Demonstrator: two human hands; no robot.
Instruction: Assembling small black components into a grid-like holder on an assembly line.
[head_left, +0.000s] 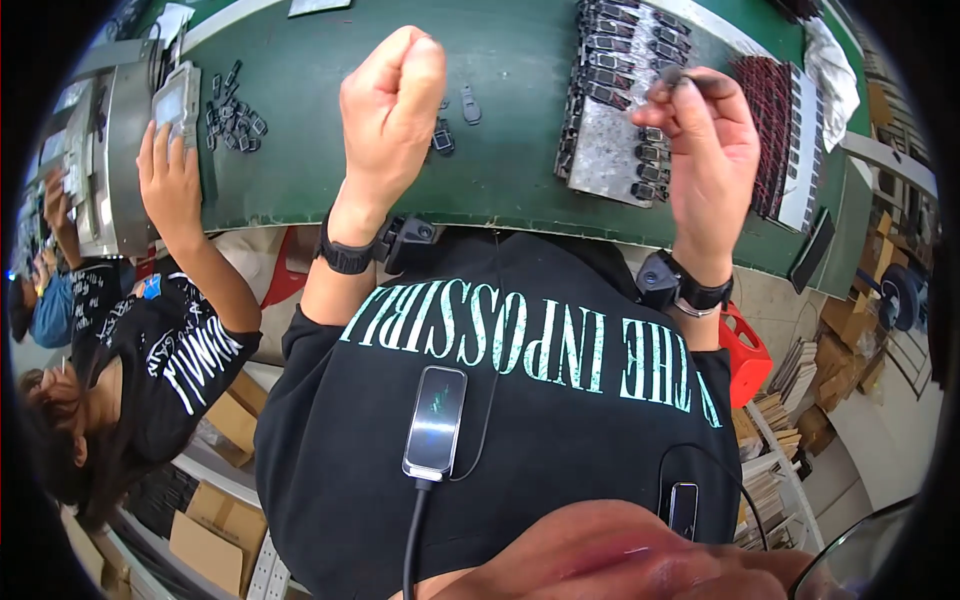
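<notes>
My left hand [393,112] is raised over the green table, closed in a fist with the thumb pressed along the fingers. Whatever may be inside it is hidden. Beside it on the table lie a small black square-framed part [442,138] and a flat dark-grey piece with a rounded end [471,105]. Further right, my right hand [712,135] pinches a small dark piece [708,84] between thumb and fingers; its exact kind is unclear. That hand hovers by the right side of a metal tray [605,165], which carries rows of small black parts [608,60].
Black-and-red wires [765,120] lie in a bundle on a white board at the right. A pile of small black parts [235,120] sits on the table's left. There, a co-worker's hand [168,180] touches a pale device [178,100]. A white cloth [830,70] hangs at the far right.
</notes>
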